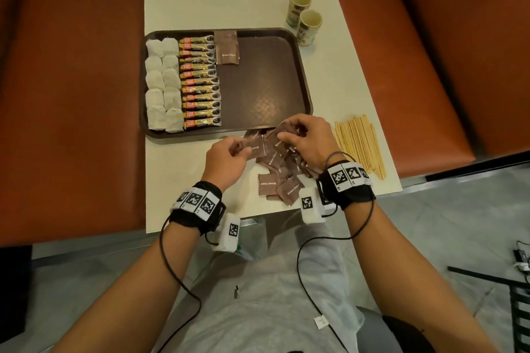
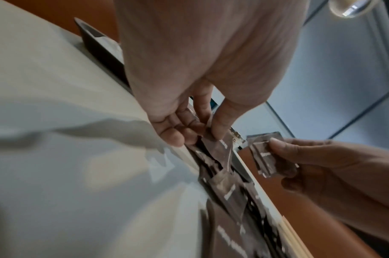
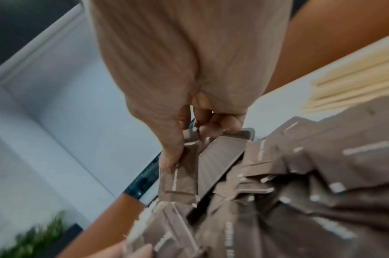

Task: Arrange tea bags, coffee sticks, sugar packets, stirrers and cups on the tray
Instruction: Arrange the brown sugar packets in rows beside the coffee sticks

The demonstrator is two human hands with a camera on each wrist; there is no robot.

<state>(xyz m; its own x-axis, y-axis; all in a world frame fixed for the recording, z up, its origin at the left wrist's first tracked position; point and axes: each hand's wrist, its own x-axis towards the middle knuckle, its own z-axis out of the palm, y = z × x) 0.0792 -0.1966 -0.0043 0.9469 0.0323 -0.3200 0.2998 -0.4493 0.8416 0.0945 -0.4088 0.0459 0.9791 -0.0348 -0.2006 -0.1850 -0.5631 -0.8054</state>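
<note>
A café or canteen booth is suggested: a narrow cream table (image 1: pixel 338 89) is flanked by orange-brown upholstered benches (image 1: pixel 71 94), left and right of frame.

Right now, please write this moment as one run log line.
left hand: pinches sugar packet | right hand: picks packets from pile | tray: stirrers, cups missing

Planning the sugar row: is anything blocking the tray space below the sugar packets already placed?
Nothing visible: the tray floor below the placed brown sugar packets is bare, right of the coffee sticks. Both hands hold packets at its near edge.
</note>
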